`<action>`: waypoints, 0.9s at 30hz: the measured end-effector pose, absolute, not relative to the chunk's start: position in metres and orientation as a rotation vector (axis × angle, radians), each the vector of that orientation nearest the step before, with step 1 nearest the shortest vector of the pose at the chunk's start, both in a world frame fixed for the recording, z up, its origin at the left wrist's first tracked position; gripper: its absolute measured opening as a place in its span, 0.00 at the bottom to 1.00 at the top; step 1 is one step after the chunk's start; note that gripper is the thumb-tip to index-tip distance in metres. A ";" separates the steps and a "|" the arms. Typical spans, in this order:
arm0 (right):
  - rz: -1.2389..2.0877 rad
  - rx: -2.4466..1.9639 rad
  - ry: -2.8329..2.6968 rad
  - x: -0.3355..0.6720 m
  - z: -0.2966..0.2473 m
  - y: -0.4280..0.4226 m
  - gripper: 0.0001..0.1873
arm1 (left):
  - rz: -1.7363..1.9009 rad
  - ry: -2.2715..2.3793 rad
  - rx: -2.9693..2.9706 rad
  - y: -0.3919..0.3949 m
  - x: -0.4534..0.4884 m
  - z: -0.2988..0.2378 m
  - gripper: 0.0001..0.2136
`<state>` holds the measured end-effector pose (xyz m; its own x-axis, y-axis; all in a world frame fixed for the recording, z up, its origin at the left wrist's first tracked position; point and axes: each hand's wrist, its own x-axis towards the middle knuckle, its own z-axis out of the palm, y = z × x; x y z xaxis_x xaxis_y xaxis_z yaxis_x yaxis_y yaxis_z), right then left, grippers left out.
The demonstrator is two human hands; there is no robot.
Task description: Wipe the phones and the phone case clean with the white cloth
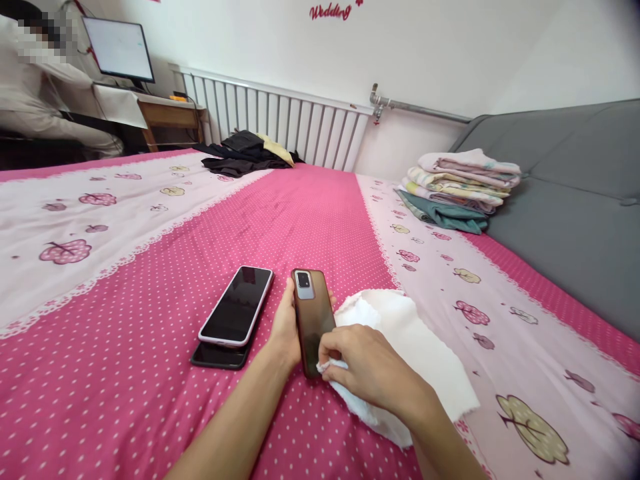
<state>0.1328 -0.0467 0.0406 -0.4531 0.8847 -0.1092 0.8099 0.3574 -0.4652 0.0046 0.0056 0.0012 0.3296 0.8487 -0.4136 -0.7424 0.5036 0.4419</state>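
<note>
My left hand (286, 328) grips a smartphone (316, 313) in a brownish see-through case, its back with the camera block facing up. Pinched in the fingers of my right hand (367, 363) is part of a white cloth (425, 353), pressed against the lower right of the phone's back. The rest of that cloth spreads out on the bed beneath and beyond my right hand. Left of my left hand, a phone with a pale rim (237, 307) lies screen up, stacked on a dark phone (219, 356) that shows only at its lower end.
A pink dotted bedspread (310, 213) covers the bed. Folded fabrics (460, 183) are piled by the grey headboard (565, 193). Dark clothes (245, 153) lie at the far edge before a white radiator (280, 113). A person (40, 93) sits near a monitor (119, 50) at left.
</note>
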 end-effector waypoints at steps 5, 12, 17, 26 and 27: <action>0.692 -1.533 -2.455 0.132 0.040 -0.048 0.05 | 1.050 0.666 0.188 0.006 0.004 0.001 0.28; 0.698 -1.535 -2.442 0.133 0.040 -0.047 0.05 | 1.041 0.654 0.184 0.006 0.005 0.000 0.29; 0.696 -1.537 -2.444 0.133 0.039 -0.046 0.05 | 1.038 0.663 0.182 0.007 0.005 0.000 0.29; 0.699 -1.552 -2.446 0.132 0.039 -0.045 0.05 | 1.057 0.653 0.189 0.007 0.005 -0.002 0.27; 0.702 -1.554 -2.446 0.132 0.039 -0.045 0.05 | 1.056 0.652 0.189 0.007 0.005 -0.002 0.27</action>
<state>0.1317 -0.0446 0.0386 -0.4474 0.8872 -0.1129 0.8119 0.3500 -0.4671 0.0046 0.0070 -0.0021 0.3256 0.8537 -0.4064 -0.7459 0.4961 0.4445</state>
